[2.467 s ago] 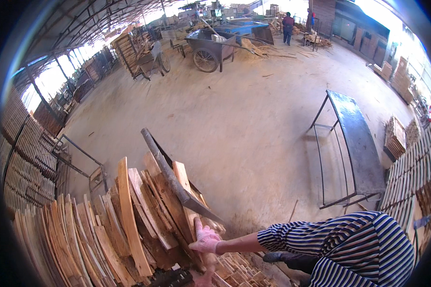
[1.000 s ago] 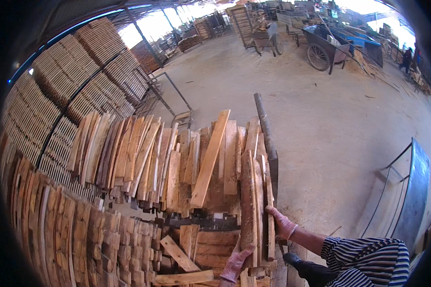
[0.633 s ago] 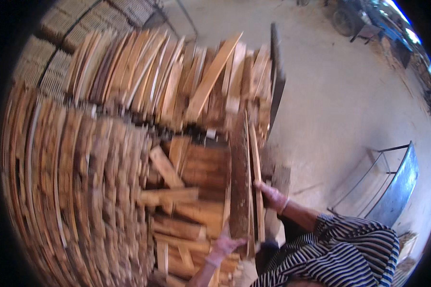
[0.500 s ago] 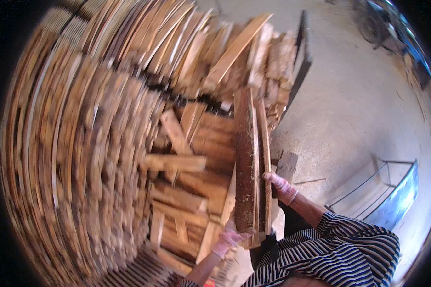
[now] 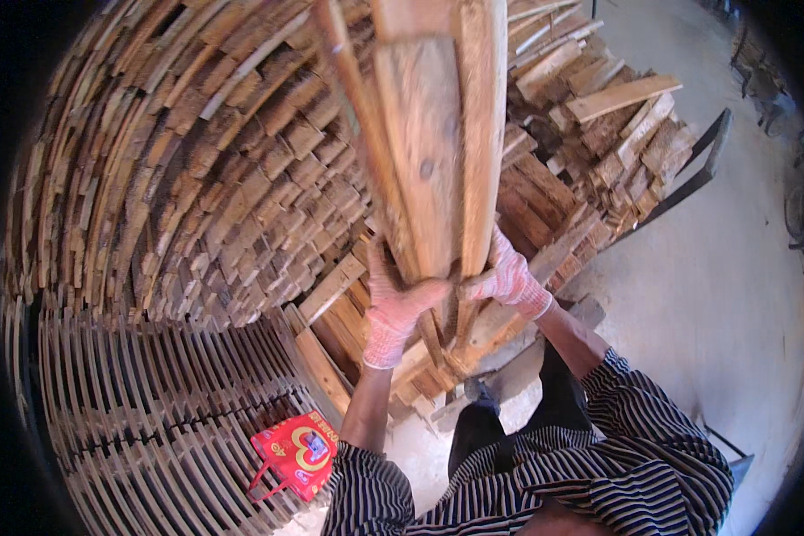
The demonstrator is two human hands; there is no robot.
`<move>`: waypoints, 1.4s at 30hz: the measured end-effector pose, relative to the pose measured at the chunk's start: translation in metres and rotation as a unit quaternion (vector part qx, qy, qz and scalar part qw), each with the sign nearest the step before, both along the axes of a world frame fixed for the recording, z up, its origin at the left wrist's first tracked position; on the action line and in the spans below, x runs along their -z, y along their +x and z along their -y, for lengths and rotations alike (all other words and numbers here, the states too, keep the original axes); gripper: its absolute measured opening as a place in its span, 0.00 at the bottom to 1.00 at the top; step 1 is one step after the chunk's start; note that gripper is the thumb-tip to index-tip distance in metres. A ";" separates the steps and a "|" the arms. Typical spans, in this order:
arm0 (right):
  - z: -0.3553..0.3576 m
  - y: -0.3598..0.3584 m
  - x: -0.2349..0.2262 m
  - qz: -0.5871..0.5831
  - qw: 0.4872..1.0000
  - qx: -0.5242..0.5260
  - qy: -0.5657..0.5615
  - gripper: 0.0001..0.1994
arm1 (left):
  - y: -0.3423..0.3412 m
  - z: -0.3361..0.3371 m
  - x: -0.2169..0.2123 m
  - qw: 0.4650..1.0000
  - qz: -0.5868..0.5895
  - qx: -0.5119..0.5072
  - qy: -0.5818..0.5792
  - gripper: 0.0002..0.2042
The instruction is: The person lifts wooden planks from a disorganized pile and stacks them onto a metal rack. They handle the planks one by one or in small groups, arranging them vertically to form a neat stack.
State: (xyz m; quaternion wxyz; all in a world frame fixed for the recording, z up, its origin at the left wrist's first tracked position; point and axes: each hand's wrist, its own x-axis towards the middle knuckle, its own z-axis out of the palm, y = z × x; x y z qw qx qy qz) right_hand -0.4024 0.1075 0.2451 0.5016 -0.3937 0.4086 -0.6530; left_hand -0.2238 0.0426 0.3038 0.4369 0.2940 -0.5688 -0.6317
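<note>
Between my two gloved hands, a bundle of several wooden boards (image 5: 420, 152) is lifted up lengthwise, its far ends running past the top of the picture. My left hand (image 5: 395, 304) wraps round the lower left side of the boards, thumb across their near face. Gripping the right edge is my right hand (image 5: 509, 279), its thumb close to the left one. Both wear pinkish-white knit gloves. Below the bundle lies a pile of loose boards (image 5: 335, 288), partly hidden by my hands and the held wood.
A tall wall of stacked boards (image 5: 214, 161) fills the left. Thin slats stand in rows (image 5: 161, 384) at lower left, with a red bag (image 5: 299, 456) by them. More boards (image 5: 625, 125) are heaped at right beside a dark metal bar (image 5: 688, 179). Concrete floor (image 5: 670, 295) lies to the right.
My view has swung left. The boards have come up between my hands, tilted upright, and my right hand has moved down to their near end beside the left. The red bag shows much more.
</note>
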 end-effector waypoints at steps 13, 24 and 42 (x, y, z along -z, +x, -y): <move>0.068 0.031 0.008 -0.297 0.935 -0.194 0.013 0.58 | 0.061 0.036 0.067 0.973 0.188 0.094 -0.096 0.39; 0.062 0.082 -0.007 -0.246 0.898 -0.349 0.110 0.53 | 0.171 0.009 0.074 0.943 -0.177 -0.096 0.264 0.32; 0.086 0.322 0.189 -0.616 0.716 -0.134 0.300 0.57 | 0.424 -0.032 0.232 0.870 -0.082 -0.309 0.376 0.37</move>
